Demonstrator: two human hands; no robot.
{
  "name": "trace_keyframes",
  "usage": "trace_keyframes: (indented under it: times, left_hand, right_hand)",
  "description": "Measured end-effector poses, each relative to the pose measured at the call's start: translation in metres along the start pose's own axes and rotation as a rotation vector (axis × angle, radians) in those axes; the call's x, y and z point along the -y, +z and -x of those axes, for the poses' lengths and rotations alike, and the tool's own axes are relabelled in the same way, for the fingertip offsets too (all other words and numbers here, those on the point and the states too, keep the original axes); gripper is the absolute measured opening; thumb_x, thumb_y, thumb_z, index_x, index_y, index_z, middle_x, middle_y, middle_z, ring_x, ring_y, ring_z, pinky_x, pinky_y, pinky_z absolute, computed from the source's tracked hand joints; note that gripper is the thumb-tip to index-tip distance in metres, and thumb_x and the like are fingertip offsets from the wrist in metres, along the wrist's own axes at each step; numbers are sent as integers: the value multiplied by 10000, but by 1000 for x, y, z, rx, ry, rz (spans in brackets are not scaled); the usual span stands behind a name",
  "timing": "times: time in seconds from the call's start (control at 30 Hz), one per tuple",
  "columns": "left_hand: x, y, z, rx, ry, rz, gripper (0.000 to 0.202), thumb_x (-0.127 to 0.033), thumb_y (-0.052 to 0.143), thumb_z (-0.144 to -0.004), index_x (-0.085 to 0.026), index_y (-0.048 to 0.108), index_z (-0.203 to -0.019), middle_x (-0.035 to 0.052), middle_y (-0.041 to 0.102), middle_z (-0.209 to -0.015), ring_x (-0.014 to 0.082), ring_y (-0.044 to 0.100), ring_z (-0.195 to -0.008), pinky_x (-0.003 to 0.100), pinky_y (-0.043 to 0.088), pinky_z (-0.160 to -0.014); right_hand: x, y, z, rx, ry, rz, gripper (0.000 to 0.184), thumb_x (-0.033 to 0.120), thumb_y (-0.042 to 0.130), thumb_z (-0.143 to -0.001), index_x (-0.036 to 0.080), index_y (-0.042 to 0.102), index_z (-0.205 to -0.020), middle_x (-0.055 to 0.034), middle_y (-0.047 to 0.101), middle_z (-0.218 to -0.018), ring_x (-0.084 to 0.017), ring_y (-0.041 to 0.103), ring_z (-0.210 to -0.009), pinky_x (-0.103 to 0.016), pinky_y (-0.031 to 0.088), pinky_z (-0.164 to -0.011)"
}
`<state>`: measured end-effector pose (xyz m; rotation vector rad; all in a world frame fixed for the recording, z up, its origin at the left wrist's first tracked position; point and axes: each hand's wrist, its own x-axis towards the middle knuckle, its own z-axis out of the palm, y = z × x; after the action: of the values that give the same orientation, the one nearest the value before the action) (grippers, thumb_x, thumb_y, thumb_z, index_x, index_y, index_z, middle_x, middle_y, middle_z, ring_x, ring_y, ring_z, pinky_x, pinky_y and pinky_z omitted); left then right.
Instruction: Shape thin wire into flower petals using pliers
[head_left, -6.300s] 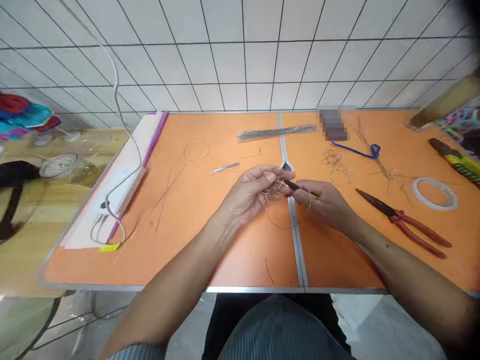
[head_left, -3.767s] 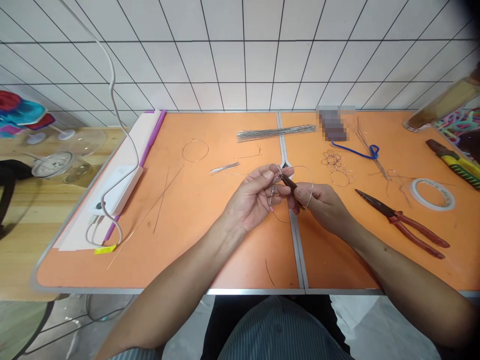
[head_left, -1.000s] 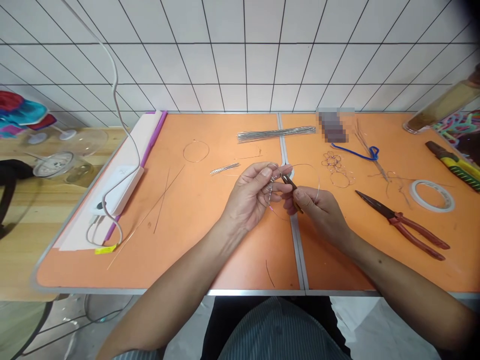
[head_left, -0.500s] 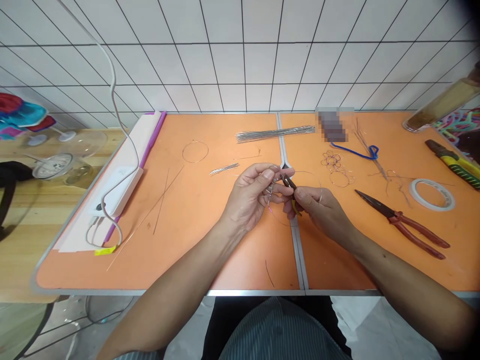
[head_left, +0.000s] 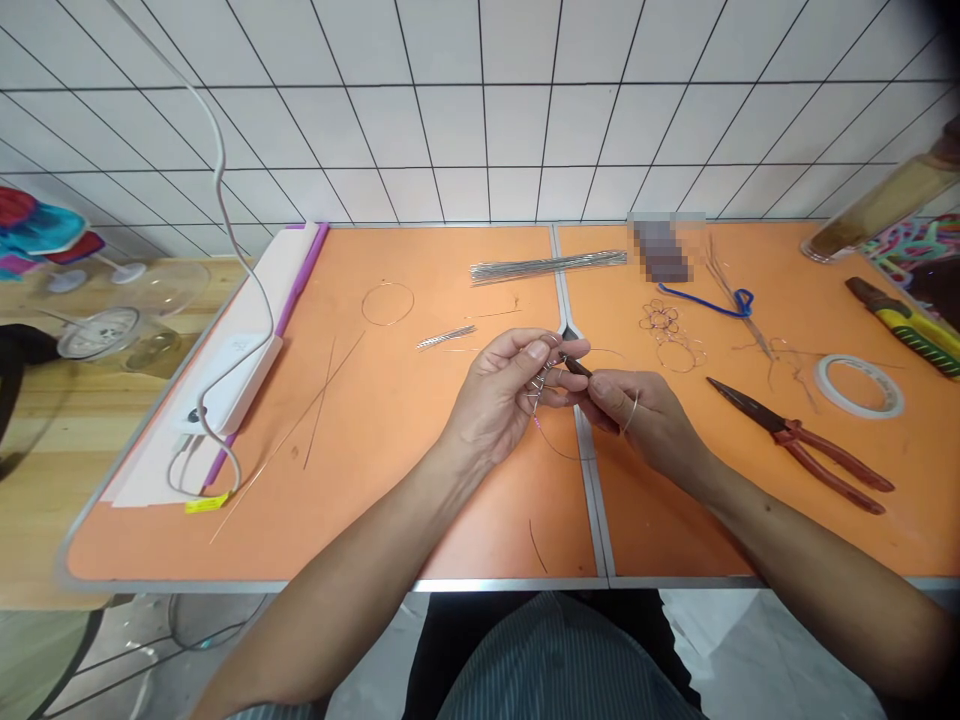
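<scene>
Fingers and thumb of my left hand (head_left: 504,390) pinch a small shape of bent silvery wire (head_left: 538,382) above the table's middle seam. A thin wire tail with a pinkish bit on it hangs below that hand and curves to the right. My right hand (head_left: 646,412) is closed around small dark-tipped pliers (head_left: 576,366), their handles mostly hidden in the palm. The pliers' tip meets the wire shape by my left fingertips; whether the jaws grip it I cannot tell. A thin wire also loops by the right fingers.
Red-handled pliers (head_left: 802,445) and a white tape roll (head_left: 859,387) lie at right, near a yellow-black tool (head_left: 904,325). Straight wires (head_left: 547,267) lie at the back, a short bundle (head_left: 446,337) nearer. A white power strip (head_left: 241,390) with a cable lies left.
My right hand has turned the small pliers, so their yellowish handle no longer shows. My left hand keeps its hold on the wire shape. The view has shifted slightly.
</scene>
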<state>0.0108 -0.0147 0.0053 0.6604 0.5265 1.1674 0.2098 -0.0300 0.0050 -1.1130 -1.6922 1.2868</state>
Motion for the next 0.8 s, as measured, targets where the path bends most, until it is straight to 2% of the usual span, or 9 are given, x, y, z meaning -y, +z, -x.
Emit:
trace_keyframes:
  times: [0.1, 0.2, 0.53, 0.8]
  left_hand:
    - [-1, 0, 0, -10, -33, 8, 167, -280, 867, -912, -158, 764, -959, 126, 866, -1094, 170, 831, -731, 187, 616, -592]
    - [-3, 0, -1, -9, -63, 20, 150, -258, 855, -917, -149, 764, -965, 145, 862, -1116, 170, 831, -736, 181, 603, -576]
    - [-5, 0, -2, -33, -60, 36, 132, -255, 841, -927, -158, 761, -968, 132, 865, -1094, 170, 826, -728, 194, 608, -581]
    - [-3, 1, -1, -38, -12, -2, 200, -301, 884, -894, -171, 761, -983, 113, 865, -1084, 173, 830, -738, 191, 607, -588]
  right_hand:
    - [-2, -3, -2, 16, 13, 20, 648, 705, 572, -1056, 193, 645, -666, -27, 614, -669, -143, 512, -611, -302, 376, -591]
    - [-5, -6, -5, 40, 3, 50, 632, 704, 575, -1057, 193, 715, -712, -43, 687, -721, -153, 578, -657, -299, 437, -647]
    - [-8, -7, -6, 79, 26, -13, 628, 742, 591, -1030, 194, 781, -787, -83, 743, -806, -211, 681, -756, -336, 549, -725]
    - [-6, -9, -3, 54, 17, -10, 613, 728, 603, -1033, 192, 803, -815, -90, 756, -795, -212, 687, -748, -335, 552, -718]
